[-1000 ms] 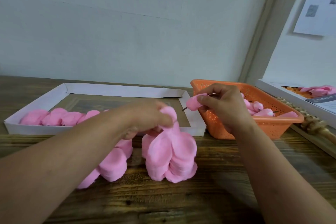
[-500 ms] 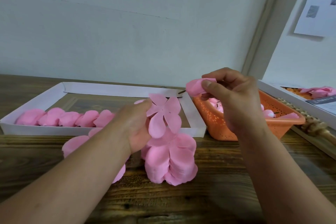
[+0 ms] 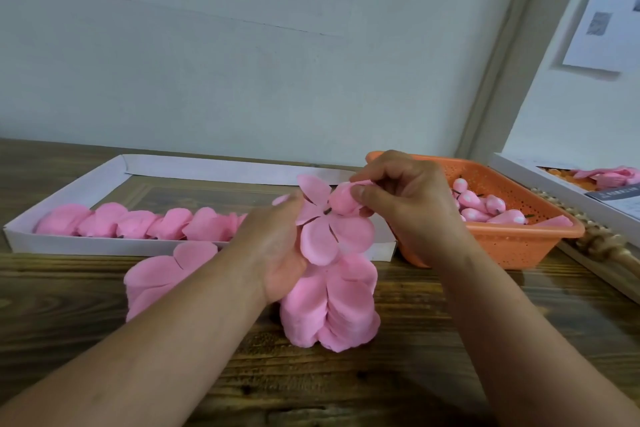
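My left hand (image 3: 277, 246) holds a flat pink petal layer (image 3: 327, 229) with several lobes, upright above the table. My right hand (image 3: 408, 204) pinches a pink flower bud (image 3: 341, 201) whose dark stem tip meets the centre of that petal layer. Below them a thick stack of pink petal layers (image 3: 332, 308) lies on the wooden table (image 3: 415, 357). A second pile of petal layers (image 3: 156, 281) lies to its left, partly hidden by my left forearm.
A shallow white cardboard tray (image 3: 62, 243) behind the piles holds a row of finished pink flowers (image 3: 138, 224). An orange plastic basket (image 3: 519, 246) at the right holds several pink buds (image 3: 485, 208). A white box (image 3: 554, 191) with pink pieces stands at far right.
My left hand lifted one petal layer off the stack. My right hand brought the bud from the basket leftward to the layer's centre.
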The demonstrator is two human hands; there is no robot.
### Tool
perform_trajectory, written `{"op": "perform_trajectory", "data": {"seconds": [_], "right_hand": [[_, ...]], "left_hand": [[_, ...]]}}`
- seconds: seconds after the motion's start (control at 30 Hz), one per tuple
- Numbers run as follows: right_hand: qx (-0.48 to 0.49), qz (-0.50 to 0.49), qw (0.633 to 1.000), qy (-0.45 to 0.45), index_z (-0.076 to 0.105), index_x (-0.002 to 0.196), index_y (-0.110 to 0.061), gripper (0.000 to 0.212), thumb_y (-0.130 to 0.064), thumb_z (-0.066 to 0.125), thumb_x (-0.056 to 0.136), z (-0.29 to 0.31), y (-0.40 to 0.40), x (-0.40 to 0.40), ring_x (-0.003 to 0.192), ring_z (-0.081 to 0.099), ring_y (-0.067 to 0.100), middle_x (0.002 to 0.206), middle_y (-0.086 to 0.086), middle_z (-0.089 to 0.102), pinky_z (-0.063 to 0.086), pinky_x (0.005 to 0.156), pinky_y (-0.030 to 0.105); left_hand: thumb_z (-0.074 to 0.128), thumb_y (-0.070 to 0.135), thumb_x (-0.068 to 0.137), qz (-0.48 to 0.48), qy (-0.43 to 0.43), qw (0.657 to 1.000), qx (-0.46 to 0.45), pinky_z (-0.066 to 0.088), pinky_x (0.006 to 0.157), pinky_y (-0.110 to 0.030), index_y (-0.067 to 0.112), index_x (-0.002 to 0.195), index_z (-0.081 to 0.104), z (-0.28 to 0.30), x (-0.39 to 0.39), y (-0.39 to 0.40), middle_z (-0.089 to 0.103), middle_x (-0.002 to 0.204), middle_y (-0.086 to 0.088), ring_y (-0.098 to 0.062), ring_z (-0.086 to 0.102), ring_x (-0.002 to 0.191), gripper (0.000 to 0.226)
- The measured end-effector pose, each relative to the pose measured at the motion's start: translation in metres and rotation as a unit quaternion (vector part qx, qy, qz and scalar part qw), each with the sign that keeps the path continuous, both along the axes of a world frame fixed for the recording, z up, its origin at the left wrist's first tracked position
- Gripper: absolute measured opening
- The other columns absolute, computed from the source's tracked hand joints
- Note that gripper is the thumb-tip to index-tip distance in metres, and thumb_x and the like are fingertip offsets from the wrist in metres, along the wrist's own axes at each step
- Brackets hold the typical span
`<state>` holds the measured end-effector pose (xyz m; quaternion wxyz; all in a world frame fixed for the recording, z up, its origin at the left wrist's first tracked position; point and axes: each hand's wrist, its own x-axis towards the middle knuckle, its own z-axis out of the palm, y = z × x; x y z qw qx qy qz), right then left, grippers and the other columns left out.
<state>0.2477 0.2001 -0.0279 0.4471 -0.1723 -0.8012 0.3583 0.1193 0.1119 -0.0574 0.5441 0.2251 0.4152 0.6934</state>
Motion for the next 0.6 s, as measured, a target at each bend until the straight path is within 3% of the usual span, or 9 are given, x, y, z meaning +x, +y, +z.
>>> {"op": "perform_trajectory", "data": {"seconds": [0.07, 0.13, 0.2, 0.27, 0.37, 0.47, 0.53, 0.6], "right_hand": [[0.029, -0.008, 0.999, -0.028, 0.069, 0.075, -0.004, 0.013, 0.009, 0.065, 0.078, -0.002, -0.002, -0.002, 0.064, 0.057, 0.022, 0.078, 0.012, 0.062, 0.043, 0.073, 0.01], [0.067, -0.019, 0.996, -0.061, 0.07, 0.075, -0.004, 0.014, 0.009, 0.066, 0.076, -0.005, -0.006, -0.005, 0.06, 0.051, 0.004, 0.07, -0.003, 0.057, 0.039, 0.067, 0.008], [0.085, -0.025, 0.993, -0.078, 0.071, 0.074, -0.007, 0.018, 0.011, 0.066, 0.074, -0.007, -0.01, -0.009, 0.059, 0.05, -0.003, 0.068, -0.014, 0.051, 0.036, 0.059, 0.009], [0.074, -0.027, 0.994, -0.078, 0.071, 0.072, -0.014, 0.024, 0.01, 0.066, 0.074, -0.007, -0.01, -0.01, 0.059, 0.051, -0.003, 0.069, -0.014, 0.052, 0.037, 0.058, 0.011], [0.017, -0.018, 0.998, -0.053, 0.067, 0.07, -0.023, 0.03, 0.007, 0.066, 0.077, -0.005, -0.008, -0.008, 0.062, 0.058, 0.01, 0.074, -0.006, 0.058, 0.048, 0.059, 0.024], [0.002, -0.015, 0.999, -0.052, 0.067, 0.069, -0.022, 0.03, 0.007, 0.066, 0.078, -0.005, -0.009, -0.008, 0.064, 0.059, 0.019, 0.076, 0.002, 0.064, 0.051, 0.061, 0.036], [-0.011, -0.007, 0.999, -0.051, 0.068, 0.069, -0.019, 0.028, 0.008, 0.066, 0.077, -0.005, -0.008, -0.008, 0.064, 0.059, 0.022, 0.076, 0.009, 0.067, 0.052, 0.062, 0.04], [-0.02, -0.001, 0.999, -0.043, 0.069, 0.072, -0.012, 0.021, 0.008, 0.067, 0.077, -0.005, -0.009, -0.008, 0.067, 0.059, 0.021, 0.082, 0.013, 0.067, 0.051, 0.064, 0.04]], "left_hand": [[0.03, 0.024, 0.104, -0.013, -0.01, 1.0, 0.004, 0.055, 0.081, -0.04, 0.006, 0.124, 0.056, 0.0, 0.001, -0.002, 0.066, 0.115, -0.016, -0.027, 0.066, 0.101, 0.037], [0.03, 0.015, 0.102, -0.021, -0.007, 1.0, 0.01, 0.055, 0.068, -0.033, 0.006, 0.117, 0.059, 0.001, 0.003, -0.003, 0.068, 0.105, -0.014, -0.024, 0.067, 0.086, 0.033], [0.031, 0.012, 0.101, -0.021, -0.011, 0.999, 0.025, 0.053, 0.072, -0.034, 0.006, 0.124, 0.055, 0.001, 0.004, -0.003, 0.066, 0.111, -0.015, -0.025, 0.065, 0.09, 0.034], [0.031, 0.015, 0.102, -0.019, -0.018, 0.999, 0.039, 0.052, 0.077, -0.035, 0.007, 0.121, 0.055, 0.001, 0.004, -0.005, 0.068, 0.109, -0.014, -0.024, 0.066, 0.09, 0.032], [0.032, 0.02, 0.102, -0.025, -0.011, 0.998, 0.054, 0.049, 0.081, -0.034, 0.011, 0.107, 0.059, 0.001, 0.003, -0.007, 0.072, 0.094, -0.01, -0.021, 0.067, 0.082, 0.029], [0.034, 0.024, 0.102, -0.027, 0.02, 0.999, 0.042, 0.048, 0.09, -0.039, 0.011, 0.113, 0.062, -0.003, 0.002, -0.008, 0.072, 0.103, -0.012, -0.025, 0.067, 0.095, 0.033], [0.045, 0.023, 0.096, -0.033, 0.049, 0.998, 0.036, 0.045, 0.095, -0.045, 0.01, 0.12, 0.062, -0.005, 0.002, -0.009, 0.067, 0.116, -0.016, -0.028, 0.063, 0.107, 0.032], [0.061, 0.018, 0.079, -0.035, 0.074, 0.996, 0.04, 0.047, 0.091, -0.046, 0.01, 0.119, 0.065, -0.005, 0.002, -0.01, 0.066, 0.118, -0.018, -0.028, 0.062, 0.104, 0.04]]}}
